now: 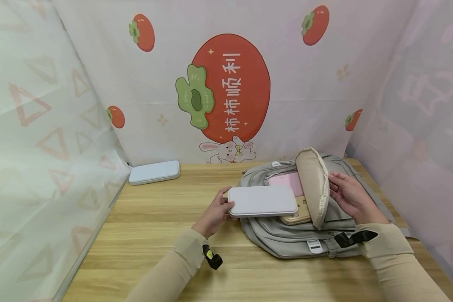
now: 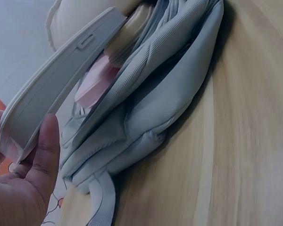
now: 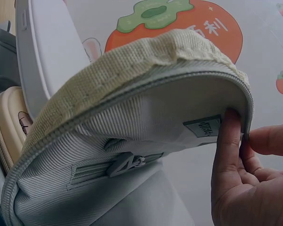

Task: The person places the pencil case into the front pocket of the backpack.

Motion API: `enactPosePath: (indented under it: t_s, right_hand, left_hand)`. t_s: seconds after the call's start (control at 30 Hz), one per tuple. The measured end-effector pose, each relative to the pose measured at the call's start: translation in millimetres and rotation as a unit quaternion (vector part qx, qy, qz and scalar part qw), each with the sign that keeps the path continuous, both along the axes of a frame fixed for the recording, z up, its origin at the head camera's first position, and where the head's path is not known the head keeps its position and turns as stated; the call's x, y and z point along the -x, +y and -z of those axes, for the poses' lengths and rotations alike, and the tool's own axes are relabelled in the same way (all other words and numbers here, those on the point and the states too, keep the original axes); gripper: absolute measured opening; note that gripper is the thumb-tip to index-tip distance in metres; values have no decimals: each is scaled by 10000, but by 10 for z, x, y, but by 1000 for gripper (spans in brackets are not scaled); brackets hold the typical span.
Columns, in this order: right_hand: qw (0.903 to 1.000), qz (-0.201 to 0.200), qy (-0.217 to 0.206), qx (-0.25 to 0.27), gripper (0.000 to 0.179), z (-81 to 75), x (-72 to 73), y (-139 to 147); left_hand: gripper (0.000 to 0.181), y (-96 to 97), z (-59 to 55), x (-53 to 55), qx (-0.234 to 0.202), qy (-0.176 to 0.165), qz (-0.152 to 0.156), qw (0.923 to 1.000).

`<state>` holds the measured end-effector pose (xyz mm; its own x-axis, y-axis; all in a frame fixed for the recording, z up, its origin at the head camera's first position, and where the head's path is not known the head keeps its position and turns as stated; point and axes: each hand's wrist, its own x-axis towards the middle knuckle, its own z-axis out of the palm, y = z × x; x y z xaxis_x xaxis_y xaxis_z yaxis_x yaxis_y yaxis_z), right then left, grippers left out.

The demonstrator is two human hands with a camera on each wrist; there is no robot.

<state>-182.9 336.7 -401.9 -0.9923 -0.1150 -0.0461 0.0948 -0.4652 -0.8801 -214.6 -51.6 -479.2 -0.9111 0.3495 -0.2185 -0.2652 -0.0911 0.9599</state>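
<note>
My left hand (image 1: 217,213) grips the near end of a flat white case (image 1: 262,201) with rounded corners, thumb on one side and fingers on the other. The case hangs over the opened front pocket of a grey backpack (image 1: 264,237) lying on the table. With fingertips and thumb, my right hand (image 1: 351,195) pinches the zippered edge of the pocket flap (image 1: 313,188), holding it folded up. Inside the pocket lie a pink case (image 1: 287,183) and a cream case (image 3: 12,125) with a small drawing on it; the white case partly hides both in the head view.
A pale blue-white case (image 1: 154,172) lies at the back left of the wooden table (image 1: 154,260). A printed cloth (image 1: 154,84) hangs behind and at both sides. A strap (image 2: 101,197) trails from the backpack.
</note>
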Motion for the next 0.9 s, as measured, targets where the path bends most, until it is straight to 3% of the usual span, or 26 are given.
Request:
enactPosePath:
  t_s: [0.4, 0.7, 0.9]
  right_hand:
    - [10000, 27, 48, -6, 23, 11, -8, 22]
    - [10000, -25, 1, -62, 22, -48, 41, -18]
    - [9999, -35, 4, -137, 24, -92, 85, -48]
  left_hand:
    - [63, 209, 36, -62, -41, -135, 123, 9998]
    - [62, 223, 34, -118, -105, -264, 220, 9994]
    - [58, 213, 76, -151, -121, -174, 355, 9991]
